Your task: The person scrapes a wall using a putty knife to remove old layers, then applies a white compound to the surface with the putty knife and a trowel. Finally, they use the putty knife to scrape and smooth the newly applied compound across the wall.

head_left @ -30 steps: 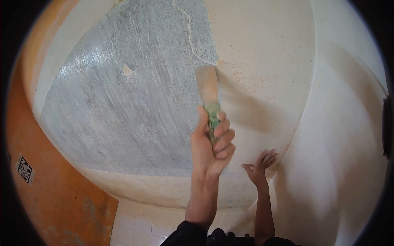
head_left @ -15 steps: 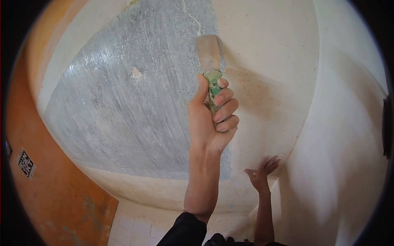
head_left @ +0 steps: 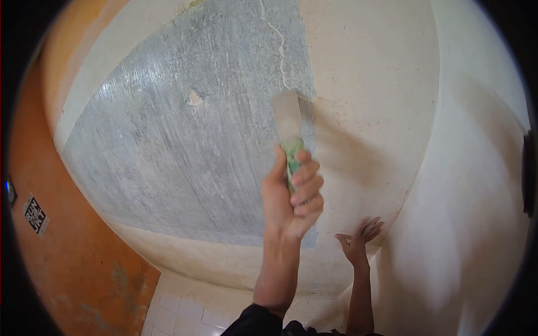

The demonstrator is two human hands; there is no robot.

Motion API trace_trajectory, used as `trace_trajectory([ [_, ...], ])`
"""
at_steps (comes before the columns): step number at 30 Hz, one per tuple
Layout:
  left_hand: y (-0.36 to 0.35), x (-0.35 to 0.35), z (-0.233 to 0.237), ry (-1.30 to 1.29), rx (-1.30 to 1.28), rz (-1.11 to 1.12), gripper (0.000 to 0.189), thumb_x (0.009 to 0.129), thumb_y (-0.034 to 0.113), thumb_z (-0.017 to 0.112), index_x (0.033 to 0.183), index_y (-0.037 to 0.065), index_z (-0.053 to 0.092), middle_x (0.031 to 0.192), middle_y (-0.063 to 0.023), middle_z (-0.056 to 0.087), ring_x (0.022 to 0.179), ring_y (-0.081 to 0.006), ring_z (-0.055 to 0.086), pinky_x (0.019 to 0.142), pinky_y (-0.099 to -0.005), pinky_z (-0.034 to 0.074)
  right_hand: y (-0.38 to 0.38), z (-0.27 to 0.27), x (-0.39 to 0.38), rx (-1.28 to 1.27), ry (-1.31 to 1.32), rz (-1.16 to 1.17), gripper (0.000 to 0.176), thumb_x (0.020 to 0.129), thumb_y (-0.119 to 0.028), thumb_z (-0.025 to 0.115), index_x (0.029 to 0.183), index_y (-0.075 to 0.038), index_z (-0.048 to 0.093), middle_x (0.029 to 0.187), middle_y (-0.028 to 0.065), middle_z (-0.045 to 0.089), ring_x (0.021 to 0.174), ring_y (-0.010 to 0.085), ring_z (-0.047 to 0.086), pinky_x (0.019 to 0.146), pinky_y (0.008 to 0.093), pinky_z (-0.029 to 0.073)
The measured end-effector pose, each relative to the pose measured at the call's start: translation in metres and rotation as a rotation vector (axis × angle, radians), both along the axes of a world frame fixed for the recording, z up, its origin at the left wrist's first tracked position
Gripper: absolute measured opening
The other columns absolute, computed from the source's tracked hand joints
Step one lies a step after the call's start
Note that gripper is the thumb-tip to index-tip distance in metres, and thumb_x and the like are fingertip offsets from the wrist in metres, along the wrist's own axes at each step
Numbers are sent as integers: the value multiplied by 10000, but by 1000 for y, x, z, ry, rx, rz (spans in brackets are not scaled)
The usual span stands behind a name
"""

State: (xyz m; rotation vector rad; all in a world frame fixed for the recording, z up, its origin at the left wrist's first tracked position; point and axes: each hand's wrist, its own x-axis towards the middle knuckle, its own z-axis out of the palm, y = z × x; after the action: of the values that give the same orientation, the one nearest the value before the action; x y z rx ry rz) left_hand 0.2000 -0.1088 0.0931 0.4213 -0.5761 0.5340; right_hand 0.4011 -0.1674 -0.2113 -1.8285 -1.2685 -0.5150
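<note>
My left hand [head_left: 294, 193] is closed round the green handle of a putty knife [head_left: 287, 115], thumb on one side and fingers curled over the other. Its flat metal blade points up along the wall, near the right edge of a grey patch [head_left: 168, 157]. A thin, jagged whitish line [head_left: 282, 53] runs down the patch to the blade's top edge. Slight blur covers the knife and hand. Lower right, my right hand [head_left: 358, 241] rests with spread fingers on the cream wall and holds nothing.
Cream wall [head_left: 370, 67] surrounds the grey patch, which has a small chipped spot [head_left: 194, 98]. A white wall [head_left: 465, 185] meets it at the right. An orange surface with a black-and-white sticker [head_left: 36, 217] lies at left. Pale tiles [head_left: 179, 311] show below.
My left hand has drawn the putty knife downward, and more of the whitish line shows above the blade. The view has shifted slightly. My right hand stays at the wall.
</note>
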Motion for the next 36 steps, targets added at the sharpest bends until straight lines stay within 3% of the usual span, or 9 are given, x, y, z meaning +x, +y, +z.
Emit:
trace_trajectory([
  [3, -3, -7, -19, 24, -70, -57, 463, 1052, 462, 326, 1011, 42, 515, 716, -7, 411, 464, -70, 337, 330, -199, 238, 4, 0, 3, 15, -24, -11, 1166, 853, -465, 705, 1520, -26, -145, 1509, 370, -244, 1374, 560, -268, 1069, 677, -135],
  [8, 14, -14, 15, 75, -22, 17, 465, 1056, 462, 318, 1025, 46, 524, 689, 4, 401, 448, -60, 316, 321, -182, 209, -1, 4, -2, -36, -16, -27, 1174, 855, -475, 701, 1508, 7, -147, 1503, 379, -247, 1371, 562, -272, 1074, 672, -130],
  [10, 23, -14, 13, 210, 150, 309, 486, 1056, 469, 308, 1029, 46, 547, 675, 20, 399, 436, -48, 297, 317, -178, 210, -1, 3, -1, -72, 53, -8, 1186, 856, -494, 693, 1496, 29, -156, 1487, 396, -257, 1369, 566, -272, 1076, 671, -128],
  [13, 15, -19, -46, 452, 79, 565, 545, 1040, 520, 306, 1018, 58, 595, 637, 37, 407, 421, -35, 272, 314, -179, 217, 0, -2, 2, -116, 97, 2, 1163, 860, -537, 674, 1494, 43, -110, 1454, 451, -235, 1338, 620, -260, 1049, 710, -120],
  [16, 2, -24, -127, 501, -14, 552, 568, 1018, 575, 297, 1024, 94, 599, 630, 42, 404, 430, -39, 273, 330, -172, 201, -1, 3, -3, -123, 79, -28, 1166, 860, -534, 676, 1485, 63, -106, 1444, 467, -227, 1332, 633, -252, 1046, 718, -110],
  [20, -15, -24, -166, 561, -50, 473, 555, 1002, 605, 306, 1105, 123, 560, 652, 49, 393, 454, -44, 277, 359, -176, 224, -1, 6, -3, -94, 59, -51, 1157, 859, -525, 682, 1487, 60, -94, 1452, 468, -198, 1339, 633, -234, 1047, 723, -98],
  [24, -13, -28, -165, 661, 102, 481, 538, 1014, 573, 324, 1139, 89, 523, 669, 45, 395, 472, -50, 294, 391, -198, 243, -2, 5, -10, -64, 37, -77, 1128, 850, -508, 701, 1514, 9, -50, 1507, 405, -161, 1381, 590, -196, 1061, 715, -78],
  [28, -13, -22, -159, 646, 51, 438, 544, 1020, 562, 320, 1129, 70, 525, 655, 41, 388, 460, -51, 286, 390, -205, 236, -11, 26, -25, -31, 51, -153, 1069, 835, -467, 732, 1540, -31, 57, 1570, 304, -102, 1440, 509, -118, 1093, 685, -25],
  [36, -21, -17, -130, 706, 87, 523, 582, 1013, 562, 351, 1181, 33, 524, 607, 50, 350, 433, -37, 247, 364, -193, 205, -5, 66, -18, 226, 119, -76, 1054, 809, -427, 771, 1541, -29, 126, 1575, 291, -81, 1450, 481, -67, 1101, 663, 43],
])
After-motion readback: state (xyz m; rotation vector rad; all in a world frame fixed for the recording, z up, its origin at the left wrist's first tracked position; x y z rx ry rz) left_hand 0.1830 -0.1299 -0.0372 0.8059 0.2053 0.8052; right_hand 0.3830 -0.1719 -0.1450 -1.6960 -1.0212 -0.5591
